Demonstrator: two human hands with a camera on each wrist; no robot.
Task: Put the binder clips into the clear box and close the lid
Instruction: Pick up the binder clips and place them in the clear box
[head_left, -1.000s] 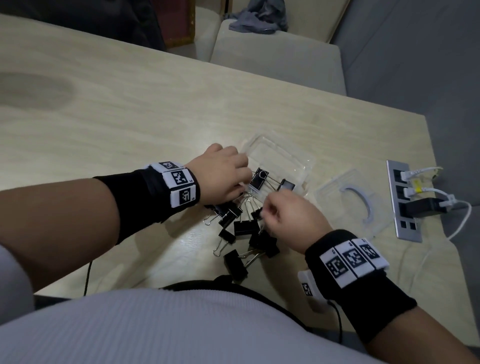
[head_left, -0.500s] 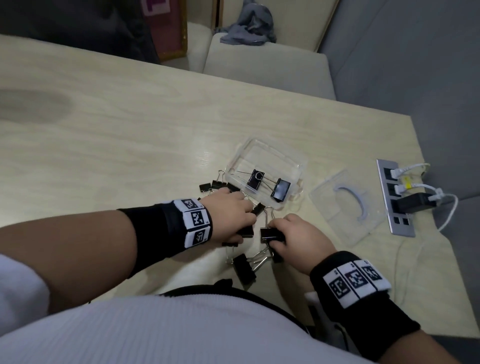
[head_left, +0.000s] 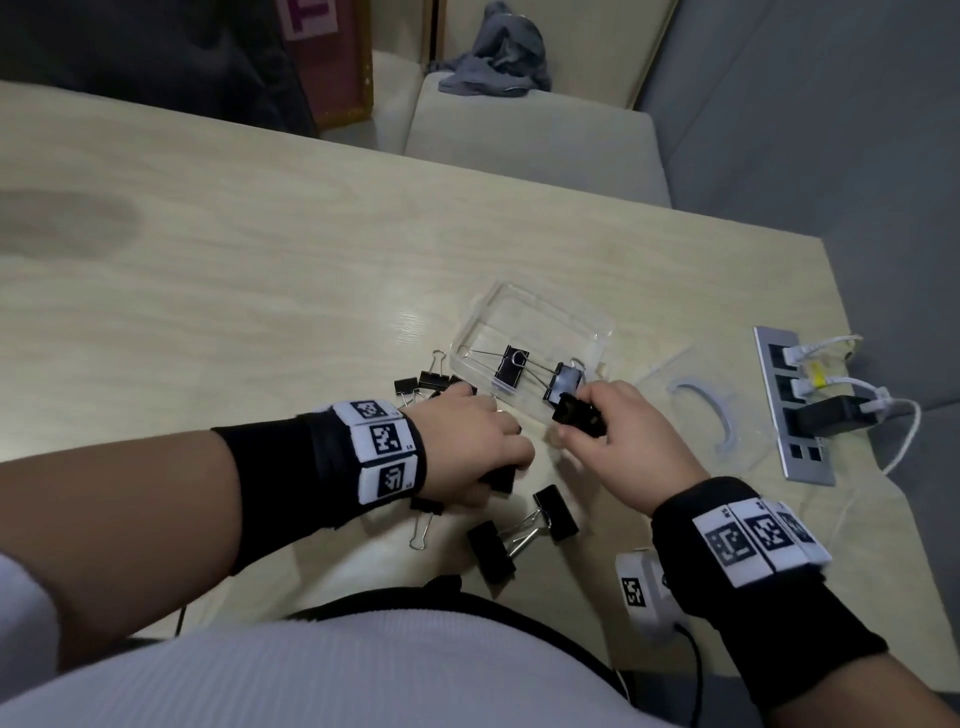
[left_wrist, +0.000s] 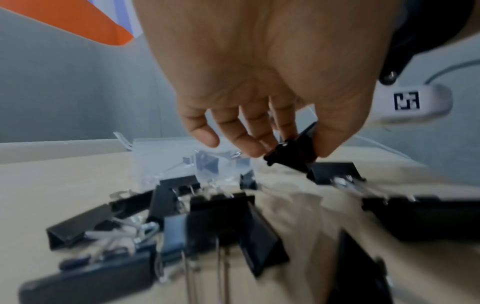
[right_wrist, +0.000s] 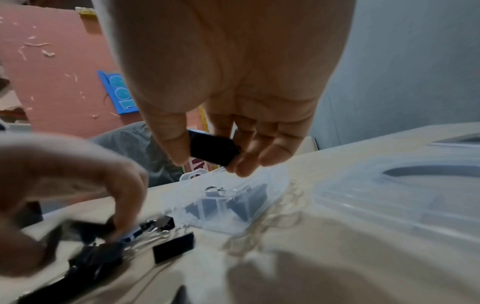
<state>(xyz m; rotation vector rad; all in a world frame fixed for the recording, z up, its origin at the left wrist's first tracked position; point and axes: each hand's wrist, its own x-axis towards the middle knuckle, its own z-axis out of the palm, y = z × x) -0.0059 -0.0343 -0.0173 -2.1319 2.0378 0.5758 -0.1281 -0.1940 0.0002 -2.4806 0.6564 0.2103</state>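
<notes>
Just above the near rim of the clear box (head_left: 535, 332), 1 binder clip (head_left: 579, 415) is pinched in the right hand (head_left: 628, 441), apparently for dropping in beside 2 clips (head_left: 511, 366) already inside. Another clip (left_wrist: 293, 156) is gripped by the left hand (head_left: 467, 441) fingers (left_wrist: 249, 144) among loose ones on the tabletop (head_left: 260, 312); the lid (head_left: 701, 410) lies off.

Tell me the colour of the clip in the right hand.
Black; the clip shows best in the right wrist view.

Right hand (right_wrist: 228, 102) pinches a black binder clip (right_wrist: 213, 152) above the clear box (right_wrist: 233, 199), seemingly holding two clips.
</notes>
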